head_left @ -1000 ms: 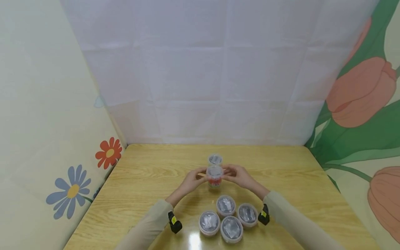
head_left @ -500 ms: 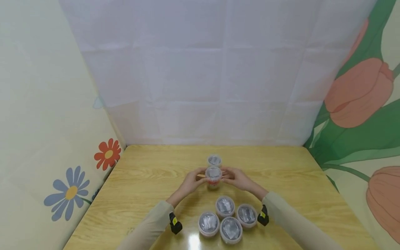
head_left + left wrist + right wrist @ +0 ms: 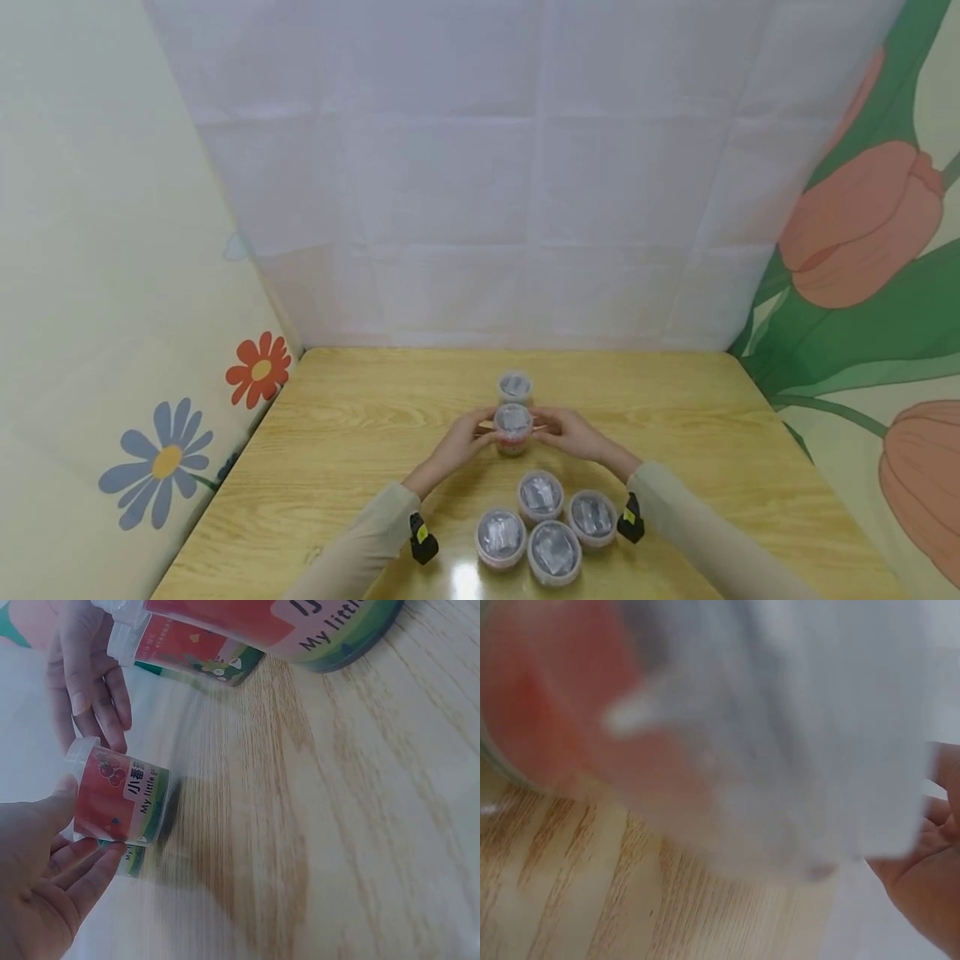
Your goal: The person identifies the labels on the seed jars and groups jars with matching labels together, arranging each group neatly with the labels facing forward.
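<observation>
A small clear plastic tub [image 3: 513, 423] with a lid and a red label stands upright between my hands. Its label [image 3: 124, 787] shows tomatoes and the words "My little". My left hand [image 3: 459, 442] holds its left side, thumb [image 3: 56, 802] at the lid and fingers lower along the wall. From the opposite side, my right hand [image 3: 573, 433] holds it too, fingertips right at the lid's edge. The base is close over the wooden table, beside its own shadow. Directly behind it stands a similar tub [image 3: 515, 385], partly hidden.
Several more lidded tubs are grouped near the front, including a left one [image 3: 501, 537], a back one [image 3: 540, 494], a right one [image 3: 592, 517] and a front one [image 3: 554, 552]. The wooden table [image 3: 360, 417] meets a white cloth backdrop [image 3: 450, 183]. Flowered cloths flank both sides.
The held tub has come down a little, and both hands have lowered with it. The tub behind and the front group have kept their places.
</observation>
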Demonstrator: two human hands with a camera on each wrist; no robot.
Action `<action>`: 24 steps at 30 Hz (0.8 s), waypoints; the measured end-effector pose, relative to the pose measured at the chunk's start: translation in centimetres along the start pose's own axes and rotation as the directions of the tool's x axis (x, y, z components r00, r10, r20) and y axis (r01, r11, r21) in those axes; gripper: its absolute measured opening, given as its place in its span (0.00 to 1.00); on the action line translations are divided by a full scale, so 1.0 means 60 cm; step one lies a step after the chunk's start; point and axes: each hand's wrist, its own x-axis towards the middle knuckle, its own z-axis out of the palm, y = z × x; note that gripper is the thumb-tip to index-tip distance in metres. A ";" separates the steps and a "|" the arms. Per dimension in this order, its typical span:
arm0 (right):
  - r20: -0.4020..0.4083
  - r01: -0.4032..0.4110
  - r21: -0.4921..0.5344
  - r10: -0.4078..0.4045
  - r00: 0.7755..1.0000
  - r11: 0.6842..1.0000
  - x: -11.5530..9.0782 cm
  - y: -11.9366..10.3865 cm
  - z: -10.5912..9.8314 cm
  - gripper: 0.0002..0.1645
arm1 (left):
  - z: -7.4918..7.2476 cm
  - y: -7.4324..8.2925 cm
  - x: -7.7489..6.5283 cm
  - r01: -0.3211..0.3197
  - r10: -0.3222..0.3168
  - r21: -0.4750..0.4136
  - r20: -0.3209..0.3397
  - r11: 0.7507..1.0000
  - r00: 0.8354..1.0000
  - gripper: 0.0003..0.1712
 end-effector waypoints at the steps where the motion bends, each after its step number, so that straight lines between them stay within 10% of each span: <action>1: 0.003 0.005 0.006 -0.005 1.000 1.000 -0.001 0.000 0.000 0.28 | 0.001 -0.002 0.000 0.004 -0.004 -0.001 0.004 1.000 1.000 0.28; 18: 0.051 0.001 -0.004 -0.001 0.999 1.000 -0.011 -0.055 -0.006 0.30 | 0.004 -0.003 0.002 0.022 -0.022 0.009 0.021 1.000 1.000 0.30; 24: 0.068 -0.007 -0.039 0.010 0.998 0.999 -0.005 -0.021 0.002 0.33 | 0.003 -0.001 0.001 0.018 -0.018 0.014 0.001 1.000 1.000 0.31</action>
